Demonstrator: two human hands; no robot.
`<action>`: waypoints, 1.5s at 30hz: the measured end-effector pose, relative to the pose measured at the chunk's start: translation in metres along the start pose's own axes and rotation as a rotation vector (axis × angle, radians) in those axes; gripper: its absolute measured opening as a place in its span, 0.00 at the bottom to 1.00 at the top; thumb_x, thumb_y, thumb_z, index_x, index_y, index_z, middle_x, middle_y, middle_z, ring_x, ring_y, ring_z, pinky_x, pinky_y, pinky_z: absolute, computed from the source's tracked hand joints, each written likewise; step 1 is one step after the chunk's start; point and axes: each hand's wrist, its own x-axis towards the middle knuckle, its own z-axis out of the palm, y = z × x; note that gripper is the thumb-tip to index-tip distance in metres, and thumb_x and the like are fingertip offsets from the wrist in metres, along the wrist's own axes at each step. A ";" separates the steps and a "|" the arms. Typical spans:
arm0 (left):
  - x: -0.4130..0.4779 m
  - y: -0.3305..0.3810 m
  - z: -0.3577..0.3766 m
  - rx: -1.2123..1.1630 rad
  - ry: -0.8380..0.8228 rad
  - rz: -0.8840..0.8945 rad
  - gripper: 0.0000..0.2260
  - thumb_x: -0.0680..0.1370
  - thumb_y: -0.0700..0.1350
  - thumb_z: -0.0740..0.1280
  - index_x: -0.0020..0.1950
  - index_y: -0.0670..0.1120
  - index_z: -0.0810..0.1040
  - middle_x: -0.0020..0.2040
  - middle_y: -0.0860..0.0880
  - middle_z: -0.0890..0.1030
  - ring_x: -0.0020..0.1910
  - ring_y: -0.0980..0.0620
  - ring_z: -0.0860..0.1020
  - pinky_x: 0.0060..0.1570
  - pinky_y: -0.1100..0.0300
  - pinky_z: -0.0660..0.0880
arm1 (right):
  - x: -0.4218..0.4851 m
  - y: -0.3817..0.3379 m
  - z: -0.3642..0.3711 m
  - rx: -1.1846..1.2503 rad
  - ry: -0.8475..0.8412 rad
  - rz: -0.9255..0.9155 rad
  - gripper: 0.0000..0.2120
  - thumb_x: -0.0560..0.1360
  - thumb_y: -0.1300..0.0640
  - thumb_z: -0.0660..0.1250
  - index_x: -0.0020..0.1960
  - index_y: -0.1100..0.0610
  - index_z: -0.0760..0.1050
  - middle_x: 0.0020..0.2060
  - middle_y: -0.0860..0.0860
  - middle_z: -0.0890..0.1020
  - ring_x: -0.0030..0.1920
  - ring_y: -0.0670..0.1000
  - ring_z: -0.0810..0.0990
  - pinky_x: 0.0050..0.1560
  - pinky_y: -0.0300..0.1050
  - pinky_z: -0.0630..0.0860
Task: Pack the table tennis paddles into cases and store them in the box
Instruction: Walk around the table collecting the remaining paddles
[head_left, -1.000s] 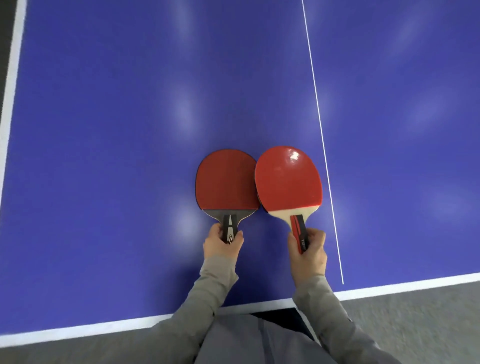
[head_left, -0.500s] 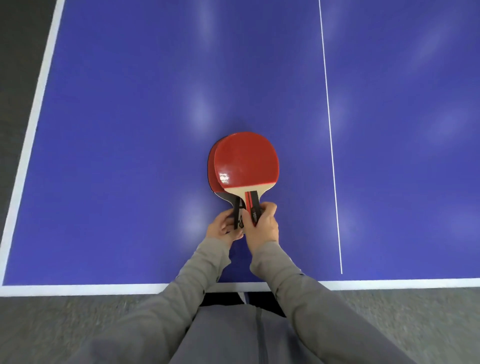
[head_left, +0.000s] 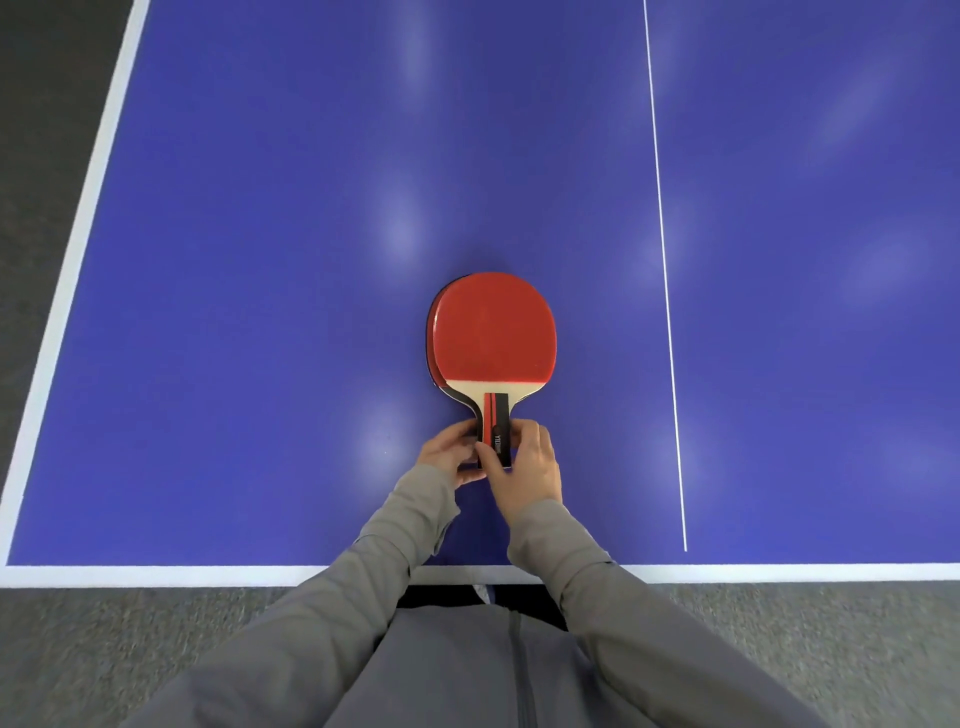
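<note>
Two red table tennis paddles lie stacked over the blue table. The top paddle (head_left: 493, 332) has a pale wooden neck and a black-and-red handle. Only a thin dark rim of the lower paddle (head_left: 432, 340) shows at its left edge. My left hand (head_left: 451, 451) grips the handles from the left, and my right hand (head_left: 530, 462) grips them from the right. No case and no box are in view.
The blue table tennis table (head_left: 311, 260) fills most of the view, with a white centre line (head_left: 667, 312) to the right of the paddles. Its white near edge (head_left: 208, 574) runs in front of my body. Grey carpet floor (head_left: 104, 649) lies below and to the left.
The paddles were side by side, one in each hand. They have been brought together, and the right one now lies squarely on top of the left one with the handles aligned.
</note>
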 end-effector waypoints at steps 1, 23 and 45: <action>0.001 0.001 0.001 0.001 0.018 -0.016 0.15 0.78 0.30 0.57 0.64 0.37 0.73 0.41 0.43 0.79 0.43 0.45 0.78 0.48 0.47 0.75 | -0.001 0.001 -0.001 0.003 -0.005 -0.006 0.19 0.74 0.47 0.68 0.61 0.54 0.69 0.56 0.50 0.74 0.56 0.53 0.75 0.58 0.55 0.73; -0.005 0.018 0.000 0.571 0.060 0.235 0.10 0.75 0.43 0.69 0.53 0.47 0.72 0.37 0.50 0.74 0.36 0.50 0.74 0.45 0.54 0.74 | -0.046 0.110 -0.046 -0.677 -0.095 0.031 0.31 0.80 0.40 0.49 0.77 0.49 0.41 0.77 0.48 0.43 0.77 0.49 0.42 0.75 0.51 0.46; -0.141 -0.233 0.263 0.930 -0.339 0.247 0.07 0.75 0.37 0.67 0.41 0.44 0.71 0.29 0.46 0.69 0.23 0.53 0.69 0.21 0.66 0.68 | -0.254 0.417 -0.140 -0.168 0.064 0.646 0.31 0.79 0.39 0.51 0.77 0.48 0.45 0.77 0.47 0.50 0.77 0.49 0.46 0.75 0.53 0.47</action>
